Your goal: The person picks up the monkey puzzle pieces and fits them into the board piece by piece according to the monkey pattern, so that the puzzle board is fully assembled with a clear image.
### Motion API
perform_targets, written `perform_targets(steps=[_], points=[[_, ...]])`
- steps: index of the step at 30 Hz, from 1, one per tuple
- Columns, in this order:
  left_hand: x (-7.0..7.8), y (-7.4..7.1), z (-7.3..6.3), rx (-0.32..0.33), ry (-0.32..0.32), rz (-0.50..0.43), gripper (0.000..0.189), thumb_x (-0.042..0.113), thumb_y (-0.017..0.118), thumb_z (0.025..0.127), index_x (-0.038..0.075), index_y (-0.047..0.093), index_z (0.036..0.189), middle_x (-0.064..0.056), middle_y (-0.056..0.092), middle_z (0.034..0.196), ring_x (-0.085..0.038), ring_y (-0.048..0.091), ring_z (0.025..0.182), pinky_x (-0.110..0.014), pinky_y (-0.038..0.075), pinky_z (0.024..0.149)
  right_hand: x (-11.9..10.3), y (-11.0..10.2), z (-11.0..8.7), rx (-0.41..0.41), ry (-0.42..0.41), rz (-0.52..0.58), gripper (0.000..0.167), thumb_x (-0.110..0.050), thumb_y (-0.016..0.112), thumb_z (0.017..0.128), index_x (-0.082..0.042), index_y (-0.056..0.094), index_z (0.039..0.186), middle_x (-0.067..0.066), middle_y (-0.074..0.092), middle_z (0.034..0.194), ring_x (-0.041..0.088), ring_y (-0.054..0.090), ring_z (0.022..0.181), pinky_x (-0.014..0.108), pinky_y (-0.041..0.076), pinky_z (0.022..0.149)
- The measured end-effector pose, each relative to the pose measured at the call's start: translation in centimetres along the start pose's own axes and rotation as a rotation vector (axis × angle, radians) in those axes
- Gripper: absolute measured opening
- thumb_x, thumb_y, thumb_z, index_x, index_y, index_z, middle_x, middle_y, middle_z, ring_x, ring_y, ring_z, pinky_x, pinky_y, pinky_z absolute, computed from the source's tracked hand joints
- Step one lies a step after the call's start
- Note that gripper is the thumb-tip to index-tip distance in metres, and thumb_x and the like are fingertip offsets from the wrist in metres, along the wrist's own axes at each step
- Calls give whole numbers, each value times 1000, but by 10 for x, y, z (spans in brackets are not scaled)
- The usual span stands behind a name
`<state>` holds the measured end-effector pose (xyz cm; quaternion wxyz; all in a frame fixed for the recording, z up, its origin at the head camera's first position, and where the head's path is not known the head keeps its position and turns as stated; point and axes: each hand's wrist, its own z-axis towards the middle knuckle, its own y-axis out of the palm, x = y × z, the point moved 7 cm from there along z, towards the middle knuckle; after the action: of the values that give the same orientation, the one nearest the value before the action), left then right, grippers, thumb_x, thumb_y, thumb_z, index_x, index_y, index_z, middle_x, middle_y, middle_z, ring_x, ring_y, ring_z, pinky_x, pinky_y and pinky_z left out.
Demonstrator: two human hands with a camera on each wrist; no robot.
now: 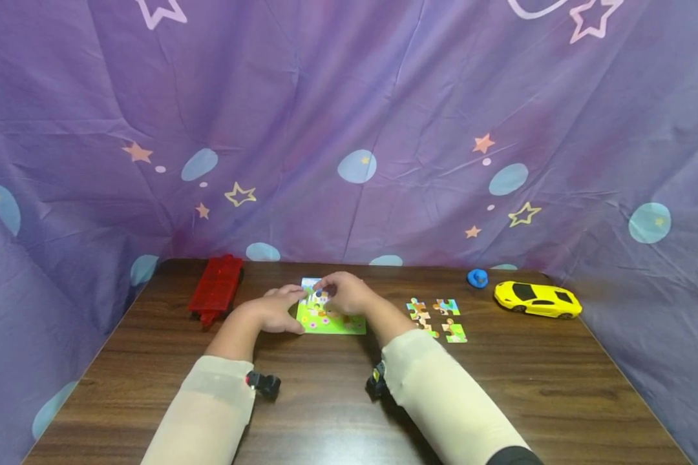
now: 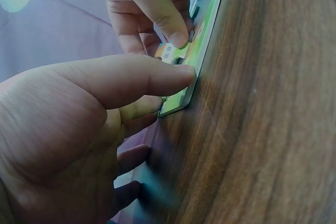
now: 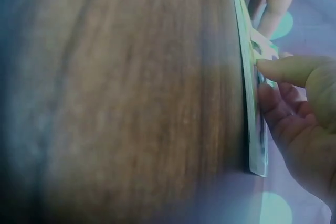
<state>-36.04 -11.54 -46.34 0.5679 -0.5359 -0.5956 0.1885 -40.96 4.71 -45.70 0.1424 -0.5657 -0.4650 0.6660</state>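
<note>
A jigsaw puzzle board (image 1: 335, 326) with a bright green lower part lies on the table. My left hand (image 1: 277, 311) is at its left side, the thumb touching the front left corner and the fingers spread toward the back. Over the board, my right hand (image 1: 348, 294) pinches a puzzle piece (image 2: 169, 52) between thumb and fingers. The piece stands tilted off the board's surface in the left wrist view. In the right wrist view the right thumb and fingertips are close over the board's edge (image 3: 257, 161). Part of the picture is hidden under the right hand.
Several loose puzzle pieces (image 1: 455, 331) lie right of the board. Farther right are a small blue hat-shaped thing (image 1: 477, 278) and a yellow toy car (image 1: 538, 299). A red toy wagon (image 1: 218, 284) stands at the left. A purple patterned cloth (image 1: 302, 129) hangs behind the table.
</note>
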Motion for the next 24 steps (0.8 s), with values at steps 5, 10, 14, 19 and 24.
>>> perform_targets(steps=[5,10,14,19,24], points=[[-1,1,0,-3,1,1,96,39,80,86,14,37,168,-7,25,178,-41,23,163,-65,28,130,-4,3,0,-7,-25,-11,52,1,83,76,-14,78,126,5,67,115,19,63,104,34,58,92],[0,1,-1,-7,5,5,96,40,80,87,14,37,168,-7,25,178,-41,23,163,-65,28,130,-4,5,-1,-15,-42,-22,52,-1,84,77,-16,79,126,3,66,115,18,61,103,32,56,89],[1,1,-2,-6,8,6,96,40,80,86,13,37,167,-7,25,178,-41,23,163,-66,28,130,-4,8,-1,-35,-60,-29,52,-3,82,79,-16,78,129,4,65,120,19,61,106,35,56,95],[1,0,-1,-2,9,3,95,39,80,86,14,37,168,-7,25,178,-41,23,163,-67,27,130,-5,11,-1,-64,-67,-41,52,-5,81,82,-15,77,133,6,65,125,20,61,109,37,55,98],[1,0,-1,-1,13,10,96,40,80,87,15,36,168,-7,24,179,-42,22,163,-67,27,130,-8,11,-2,-80,-68,-65,51,-8,82,85,-16,75,135,7,65,130,21,62,111,40,55,101]])
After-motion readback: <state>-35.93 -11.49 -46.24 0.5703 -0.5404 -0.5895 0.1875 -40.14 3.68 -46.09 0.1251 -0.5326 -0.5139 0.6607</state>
